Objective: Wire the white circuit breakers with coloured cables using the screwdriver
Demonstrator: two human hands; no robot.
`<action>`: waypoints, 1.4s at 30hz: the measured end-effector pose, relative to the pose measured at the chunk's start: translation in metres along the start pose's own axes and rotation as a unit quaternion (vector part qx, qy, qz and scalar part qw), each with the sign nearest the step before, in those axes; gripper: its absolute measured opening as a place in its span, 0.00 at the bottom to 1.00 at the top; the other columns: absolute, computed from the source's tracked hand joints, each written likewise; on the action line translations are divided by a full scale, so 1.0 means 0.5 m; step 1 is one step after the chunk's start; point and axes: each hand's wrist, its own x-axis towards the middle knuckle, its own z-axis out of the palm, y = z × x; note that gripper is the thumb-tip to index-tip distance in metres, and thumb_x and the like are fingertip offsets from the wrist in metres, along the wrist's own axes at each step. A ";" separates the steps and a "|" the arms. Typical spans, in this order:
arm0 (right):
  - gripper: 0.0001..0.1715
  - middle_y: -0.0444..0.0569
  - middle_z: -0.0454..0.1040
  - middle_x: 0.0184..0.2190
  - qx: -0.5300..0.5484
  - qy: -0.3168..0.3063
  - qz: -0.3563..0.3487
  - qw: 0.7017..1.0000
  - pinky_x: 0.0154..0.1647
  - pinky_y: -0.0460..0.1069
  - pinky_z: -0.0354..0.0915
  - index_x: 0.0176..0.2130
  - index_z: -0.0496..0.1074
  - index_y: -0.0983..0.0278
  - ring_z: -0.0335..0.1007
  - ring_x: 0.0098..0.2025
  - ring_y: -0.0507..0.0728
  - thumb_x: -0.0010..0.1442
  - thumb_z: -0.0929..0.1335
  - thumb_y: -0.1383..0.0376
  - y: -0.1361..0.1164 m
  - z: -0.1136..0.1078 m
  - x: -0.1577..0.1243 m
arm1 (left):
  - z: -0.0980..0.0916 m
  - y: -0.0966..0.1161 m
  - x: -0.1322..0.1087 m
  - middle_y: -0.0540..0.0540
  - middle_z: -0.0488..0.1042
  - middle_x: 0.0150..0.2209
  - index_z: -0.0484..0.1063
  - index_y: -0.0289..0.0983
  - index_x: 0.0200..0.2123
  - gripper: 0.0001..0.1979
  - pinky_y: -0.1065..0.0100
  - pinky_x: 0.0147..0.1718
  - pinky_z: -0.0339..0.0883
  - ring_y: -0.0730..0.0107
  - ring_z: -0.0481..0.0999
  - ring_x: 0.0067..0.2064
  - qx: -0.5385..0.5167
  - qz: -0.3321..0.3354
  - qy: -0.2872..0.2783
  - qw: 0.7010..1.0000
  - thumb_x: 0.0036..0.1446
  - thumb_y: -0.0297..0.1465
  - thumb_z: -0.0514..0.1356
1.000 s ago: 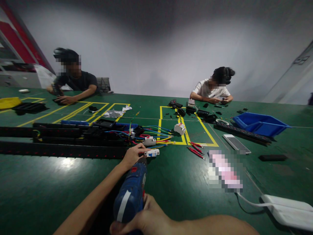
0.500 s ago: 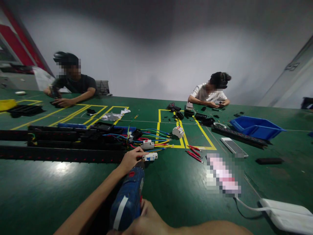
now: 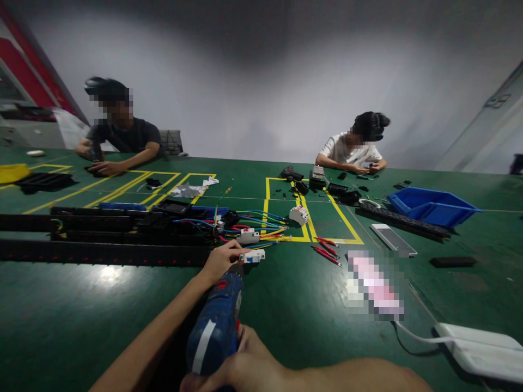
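My right hand [image 3: 245, 356] is wrapped round the grip of a blue cordless drill [image 3: 216, 321] with a white strip on its back. The drill points away from me, its chuck close to my left fingers and the near side of a small white circuit breaker [image 3: 253, 256] with a blue switch. My left hand [image 3: 223, 261] pinches the breaker's left end; the exact contact of the bit is hidden. Just beyond lies another white breaker [image 3: 248, 236], among coloured wires [image 3: 265, 220] that come out of long black power strips [image 3: 102, 253].
A third breaker block [image 3: 299, 215] and red wires [image 3: 327, 253] lie to the right. Further right are a phone [image 3: 392, 239], a blue bin [image 3: 433, 207], a black bar [image 3: 452, 262] and a cabled white device [image 3: 482, 348]. Two people sit across the green table [image 3: 306, 305].
The camera view has tilted slightly, so the table sits a little higher. Both hands, the drill and the breaker keep nearly the same positions relative to each other.
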 end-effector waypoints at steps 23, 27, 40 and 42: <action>0.36 0.40 0.71 0.20 0.018 0.021 0.002 1.000 0.24 0.44 0.61 0.25 0.70 0.67 0.66 0.22 0.49 0.11 0.82 0.67 -0.003 0.006 -0.005 | 0.005 -0.004 -0.001 0.51 0.74 0.40 0.75 0.49 0.51 0.19 0.75 0.33 0.63 0.74 0.74 0.36 -0.003 0.000 0.005 1.000 0.55 0.32 0.62; 0.33 0.41 0.71 0.19 0.019 -0.008 0.003 1.000 0.22 0.44 0.61 0.24 0.70 0.67 0.64 0.21 0.48 0.14 0.82 0.64 0.004 0.004 -0.004 | 0.007 -0.009 -0.002 0.50 0.73 0.41 0.75 0.49 0.51 0.18 0.75 0.32 0.63 0.75 0.72 0.33 0.007 -0.003 0.004 1.000 0.56 0.34 0.62; 0.34 0.42 0.72 0.21 0.006 0.001 0.005 1.000 0.22 0.45 0.60 0.23 0.69 0.67 0.63 0.21 0.48 0.14 0.82 0.63 -0.005 0.006 -0.007 | 0.002 -0.006 -0.003 0.49 0.74 0.41 0.76 0.48 0.51 0.17 0.74 0.32 0.63 0.74 0.73 0.34 0.010 0.011 0.002 1.000 0.57 0.35 0.61; 0.35 0.41 0.71 0.20 0.005 0.016 0.008 1.000 0.23 0.45 0.59 0.24 0.68 0.67 0.62 0.20 0.48 0.13 0.82 0.63 -0.009 0.009 -0.012 | 0.002 -0.005 -0.003 0.49 0.74 0.41 0.76 0.48 0.51 0.17 0.74 0.32 0.63 0.73 0.74 0.34 0.005 0.007 -0.002 1.000 0.57 0.36 0.61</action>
